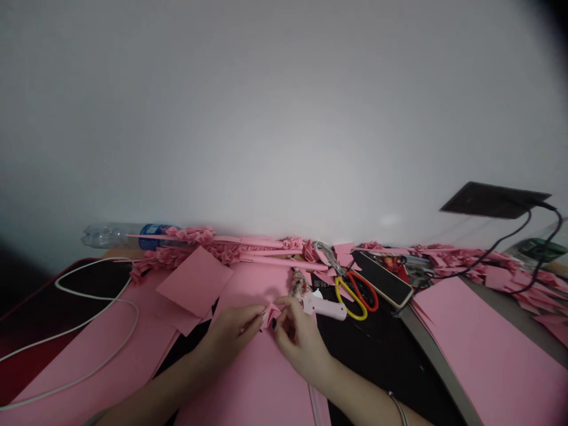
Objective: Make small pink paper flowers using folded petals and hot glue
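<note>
1. Here we are over the near middle of the desk (390, 361), and both hands are busy on one small folded pink paper piece (270, 316).
2. The left hand (231, 330) pinches the piece's left side between thumb and fingers.
3. The right hand (300, 336) comes at it from the other side, fingers bent, fingertips at its right edge; how firmly they grip, I cannot tell.
4. Beneath them, a long pink sheet (266, 384) runs from the near edge towards the far edge.
5. Just right of the right hand lies a pale pink tool handle (331, 309), and beside that, scissors (355, 294) with one yellow and one red loop.
6. Farther right, a dark-screened phone (385, 279) lies aslant.
7. Over to the left, square pink papers (195, 281) lie overlapping, with a white cable (95, 305) looping towards the near left corner.
8. Along the far edge, by the wall, a clear bottle (110, 235) lies on its side near bunched pink paper strands (166, 258).
9. Towards the near right corner, large pink sheets (492, 352) lie stacked.
</note>
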The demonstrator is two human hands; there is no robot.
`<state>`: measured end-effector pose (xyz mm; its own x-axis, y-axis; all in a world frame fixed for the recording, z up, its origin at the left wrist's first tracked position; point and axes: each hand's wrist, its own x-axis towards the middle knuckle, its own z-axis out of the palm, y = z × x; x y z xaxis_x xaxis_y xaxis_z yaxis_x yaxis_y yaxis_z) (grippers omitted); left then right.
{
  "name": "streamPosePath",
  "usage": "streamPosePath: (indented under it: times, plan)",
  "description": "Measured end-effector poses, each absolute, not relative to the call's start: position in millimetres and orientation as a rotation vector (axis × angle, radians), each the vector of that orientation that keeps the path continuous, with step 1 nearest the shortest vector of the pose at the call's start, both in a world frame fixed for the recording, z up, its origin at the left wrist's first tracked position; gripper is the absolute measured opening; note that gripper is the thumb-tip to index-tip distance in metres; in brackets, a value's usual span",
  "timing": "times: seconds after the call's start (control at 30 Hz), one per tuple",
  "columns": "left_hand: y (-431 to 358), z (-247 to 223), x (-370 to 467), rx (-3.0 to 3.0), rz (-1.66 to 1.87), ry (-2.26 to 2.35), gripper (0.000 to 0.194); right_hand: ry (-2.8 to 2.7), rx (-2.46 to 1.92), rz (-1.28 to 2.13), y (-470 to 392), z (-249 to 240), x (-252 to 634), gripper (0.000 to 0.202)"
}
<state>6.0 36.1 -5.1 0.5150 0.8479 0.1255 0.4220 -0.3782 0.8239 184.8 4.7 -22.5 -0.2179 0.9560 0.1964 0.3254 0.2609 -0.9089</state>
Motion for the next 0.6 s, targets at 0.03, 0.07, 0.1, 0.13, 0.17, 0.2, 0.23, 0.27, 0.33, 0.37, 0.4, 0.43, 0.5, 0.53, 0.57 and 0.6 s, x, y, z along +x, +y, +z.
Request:
streamPosePath:
  times: [0.03,0.07,0.1,0.13,0.17,0.2,0.23,0.27,0.33,0.37,0.4,0.43,0.5,0.53,0.57,0.6]
  plan:
    - [36.1,-4.5,6.2,2.0,0.714,1.034,0.032,-1.714,-1.187,0.956,4.6,-22.1,184.7,0.034]
    - [36.0,-4.0,6.4,2.007,0.715,1.039,0.031,-1.717,-1.185,0.949,4.5,-21.8,184.7,0.035]
    - [35.9,-3.6,6.5,2.015,0.716,1.046,0.03,-1.717,-1.182,0.95,4.3,-21.4,184.6,0.035]
    - [35.7,-3.3,6.6,2.023,0.722,1.055,0.03,-1.714,-1.179,0.953,4.1,-21.2,184.6,0.036]
    - [35.5,-3.3,6.6,2.032,0.728,1.063,0.029,-1.712,-1.177,0.96,4.0,-21.1,184.6,0.035]
    - [35.3,-3.3,6.6,2.043,0.732,1.071,0.029,-1.711,-1.178,0.966,3.9,-21.1,184.7,0.034]
    - [35.1,-3.4,6.5,2.055,0.731,1.071,0.03,-1.709,-1.181,0.969,3.8,-21.2,184.7,0.034]
    - [34.8,-3.4,6.5,2.068,0.728,1.066,0.03,-1.708,-1.184,0.97,3.8,-21.2,184.7,0.033]
    - [34.3,-2.9,6.5,2.091,0.717,1.05,0.031,-1.711,-1.192,0.967,3.7,-21.1,184.7,0.033]
    - [33.9,-2.4,6.6,2.102,0.709,1.043,0.03,-1.714,-1.195,0.964,3.7,-20.9,184.6,0.033]
    - [33.6,-1.8,6.7,2.109,0.701,1.037,0.03,-1.716,-1.196,0.959,3.6,-20.6,184.6,0.033]
    - [33.3,-1.3,6.8,2.113,0.693,1.03,0.029,-1.717,-1.197,0.954,3.4,-20.1,184.5,0.032]
    - [32.7,-0.9,7.0,2.114,0.686,1.015,0.027,-1.718,-1.196,0.948,3.0,-19.3,184.4,0.032]
    - [32.6,-1.2,7.1,2.113,0.685,1.011,0.026,-1.718,-1.195,0.946,2.8,-19.1,184.5,0.033]
    - [32.5,-1.8,7.1,2.111,0.684,1.012,0.025,-1.72,-1.198,0.943,2.7,-19.1,184.6,0.034]
    - [32.5,-2.6,7.0,2.11,0.684,1.022,0.025,-1.724,-1.204,0.935,2.6,-19.3,184.8,0.036]
